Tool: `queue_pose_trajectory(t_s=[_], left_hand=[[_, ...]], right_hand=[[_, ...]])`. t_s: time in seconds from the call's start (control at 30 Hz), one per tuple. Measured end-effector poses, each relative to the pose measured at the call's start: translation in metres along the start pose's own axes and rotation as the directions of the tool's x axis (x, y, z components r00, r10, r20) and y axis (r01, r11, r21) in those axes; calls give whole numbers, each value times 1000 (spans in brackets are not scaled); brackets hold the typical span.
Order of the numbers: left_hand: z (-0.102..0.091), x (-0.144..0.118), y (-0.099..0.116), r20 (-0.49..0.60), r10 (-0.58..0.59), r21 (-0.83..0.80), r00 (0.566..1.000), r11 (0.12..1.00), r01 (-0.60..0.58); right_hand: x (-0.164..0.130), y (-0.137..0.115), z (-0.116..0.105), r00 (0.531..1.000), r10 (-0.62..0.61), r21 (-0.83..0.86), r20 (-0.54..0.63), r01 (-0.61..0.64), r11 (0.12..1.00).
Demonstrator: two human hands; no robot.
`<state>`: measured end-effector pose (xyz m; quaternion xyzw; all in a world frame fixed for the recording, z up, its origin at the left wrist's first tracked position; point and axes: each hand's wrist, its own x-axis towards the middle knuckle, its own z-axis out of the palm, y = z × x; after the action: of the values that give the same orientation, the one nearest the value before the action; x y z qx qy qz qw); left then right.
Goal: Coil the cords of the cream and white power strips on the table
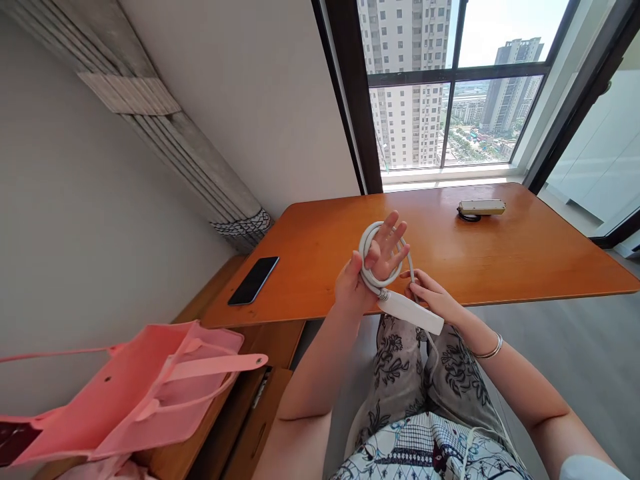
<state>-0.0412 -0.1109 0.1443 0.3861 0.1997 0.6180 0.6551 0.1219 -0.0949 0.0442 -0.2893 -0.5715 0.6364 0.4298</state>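
My left hand is raised over the near edge of the table, palm up with the fingers spread. A white power cord lies in several loops around this hand, passing between thumb and fingers. From the bottom of the coil a slim white power strip sticks out to the right, tilted downward, over my lap. My right hand is just right of the coil, its fingers closed around the cord's running length. Below it the loose cord hangs down toward my legs.
The wooden table spans the middle. On it, a black phone lies at the left, and a pale block with a black cord sits back right. A pink bag stands open on a wooden bench at lower left. Beyond is a window.
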Motion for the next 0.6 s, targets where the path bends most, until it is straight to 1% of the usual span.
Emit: queue_pose_trajectory(t_s=[0.07, 0.1, 0.13, 0.17, 0.2, 0.23, 0.27, 0.33, 0.4, 0.47, 0.5, 0.53, 0.57, 0.6], left_hand=[[-1, 0, 2, 17, 44, 0, 999, 999, -44], [-1, 1, 2, 33, 66, -5, 997, 998, -66], [-2, 1, 1, 48, 83, -8, 995, 997, -83], [-2, 2, 1, 58, 92, -11, 994, 996, -91], [-3, 2, 0, 62, 92, -15, 994, 996, -91], [-3, 2, -1, 61, 87, -18, 994, 996, -86], [-3, 3, -1, 59, 80, -15, 995, 997, -79], [-4, 2, -1, 76, 79, 22, 994, 996, -81], [-5, 1, 0, 139, 101, 107, 985, 987, -117], [-6, 0, 1, 233, 124, 219, 965, 960, -176], [-7, 0, 2, 284, 133, 284, 950, 934, -215], [-8, 0, 2, 334, 136, 359, 933, 896, -260], [-9, 0, 2, 386, 143, 437, 911, 842, -317], [-10, 2, 2, 442, 155, 509, 883, 767, -390]], right_hand=[[-4, 9, -8, 995, -73, -158, -63, 63, 985], [-6, 12, -12, 984, -138, -260, -117, 103, 960], [-7, 12, -16, 963, -214, -375, -165, 140, 916], [-8, 9, -18, 938, -291, -494, -187, 166, 854], [-10, 5, -20, 920, -351, -604, -178, 179, 776], [-11, -2, -20, 915, -379, -698, -139, 181, 693], [-12, -11, -20, 925, -371, -771, -79, 180, 611], [-15, -31, -16, 958, -283, -866, 53, 185, 464], [-19, -53, -9, 968, -186, -914, 168, 224, 340], [-22, -72, 0, 965, -121, -932, 234, 258, 254], [-23, -80, 5, 963, -102, -936, 250, 268, 229], [-25, -87, 9, 961, -91, -935, 262, 276, 222], [-26, -92, 14, 958, -87, -929, 272, 285, 237], [-27, -96, 18, 957, -90, -915, 277, 291, 280]])
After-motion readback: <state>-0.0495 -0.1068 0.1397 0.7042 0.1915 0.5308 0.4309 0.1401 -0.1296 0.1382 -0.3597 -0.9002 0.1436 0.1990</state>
